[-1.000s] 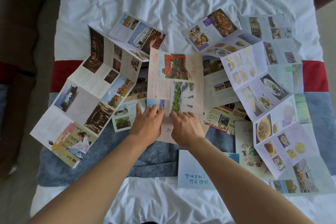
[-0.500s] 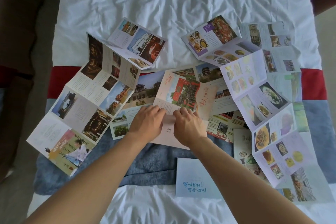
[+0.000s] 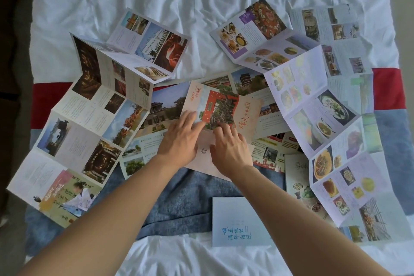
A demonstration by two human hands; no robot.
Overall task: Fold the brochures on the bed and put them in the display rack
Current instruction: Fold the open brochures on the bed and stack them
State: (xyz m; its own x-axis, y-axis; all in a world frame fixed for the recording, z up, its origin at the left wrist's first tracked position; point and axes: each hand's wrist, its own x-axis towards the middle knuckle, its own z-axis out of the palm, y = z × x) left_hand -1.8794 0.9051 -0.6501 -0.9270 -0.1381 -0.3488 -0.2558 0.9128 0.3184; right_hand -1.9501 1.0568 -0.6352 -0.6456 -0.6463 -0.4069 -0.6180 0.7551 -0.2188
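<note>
A peach and red brochure (image 3: 224,107) lies partly folded in the middle of the bed. My left hand (image 3: 181,139) presses flat on its folded panel, fingers stretched forward over the red picture. My right hand (image 3: 230,150) rests beside it on the same brochure, fingers bent down onto the paper along the fold. A long accordion brochure (image 3: 89,123) with dark building photos sprawls to the left. A long food brochure (image 3: 318,132) runs down the right. A folded pale blue brochure (image 3: 233,222) lies near my right forearm. No display rack is in view.
A wrinkled white sheet (image 3: 201,6) covers the far half of the bed. A red and blue-grey runner (image 3: 183,199) crosses under the papers. More open brochures (image 3: 257,33) lie at the back right. Dark floor borders the bed on the left.
The brochure's upright far panel has been folded down toward me and now lies flat. Both hands slid forward onto the fold and press it.
</note>
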